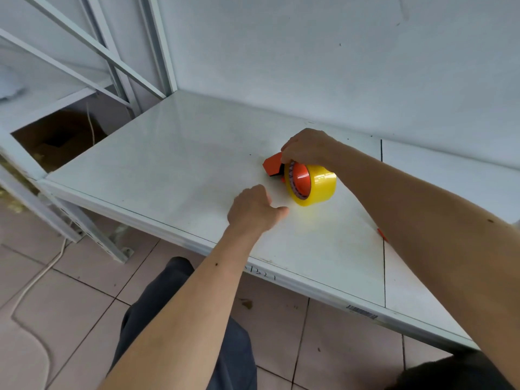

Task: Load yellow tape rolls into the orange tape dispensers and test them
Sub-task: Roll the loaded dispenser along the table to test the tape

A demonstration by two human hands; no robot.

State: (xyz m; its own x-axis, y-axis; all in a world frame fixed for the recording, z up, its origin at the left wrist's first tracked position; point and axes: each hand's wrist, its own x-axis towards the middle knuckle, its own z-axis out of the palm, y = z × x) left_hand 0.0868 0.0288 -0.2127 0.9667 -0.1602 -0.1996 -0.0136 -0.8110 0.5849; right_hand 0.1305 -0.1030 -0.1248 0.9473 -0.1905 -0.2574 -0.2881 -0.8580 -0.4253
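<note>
Right hand: the right hand point(308, 147) is curling its fingers down over the top of the orange dispenser point(273, 164), gripping it from above.
Dispenser: it is sitting low on the white shelf point(174, 164), with its orange front sticking out to the left of the hand and a dark strip showing along its lower edge.
Tape roll: the yellow tape roll point(315, 184) is sitting on the dispenser's orange hub, standing on edge and touching the shelf just below the right hand.
Left hand: the left hand point(253, 209) is resting on the shelf near the roll, to its left, fingers curled under and thumb pointing toward the roll; whether it is pinching a tape end I cannot tell.
Shelf: a small orange bit point(382, 233) is peeking out beside the right forearm, near the seam between panels.
Surroundings: a cardboard box point(60, 136) is sitting below the shelf frame on the left, and a white cable point(36, 280) is trailing across the tiled floor point(84, 291).
</note>
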